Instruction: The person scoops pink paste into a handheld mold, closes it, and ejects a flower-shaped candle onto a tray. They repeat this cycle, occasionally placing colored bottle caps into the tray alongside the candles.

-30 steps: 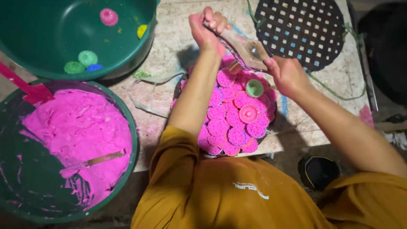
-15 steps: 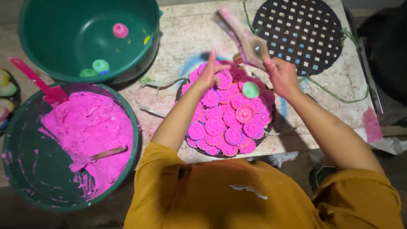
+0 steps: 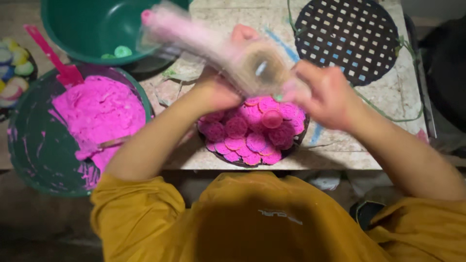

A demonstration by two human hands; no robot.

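Observation:
Both my hands hold a clear plastic piping bag (image 3: 213, 43) smeared with pink batter, blurred by motion, above a round dark tray (image 3: 298, 139) packed with several pink ridged discs (image 3: 236, 127). My left hand (image 3: 221, 90) grips the bag's middle from below. My right hand (image 3: 327, 94) is closed on the bag's wide end. A smooth pink cap (image 3: 272, 118) sits among the discs. The bag's tip points up and left toward the green basin.
A green bowl (image 3: 29, 145) with pink batter (image 3: 97, 114) and a pink spatula (image 3: 51, 58) sits at left. A green basin (image 3: 92, 29) with small caps lies behind. A round lattice tray (image 3: 347, 39) rests at the back right. Coloured pieces (image 3: 12, 73) show at far left.
My left hand has left the discs and taken hold of the bag. The bag swung up and leftward over the tray. The green cap on the discs is no longer visible.

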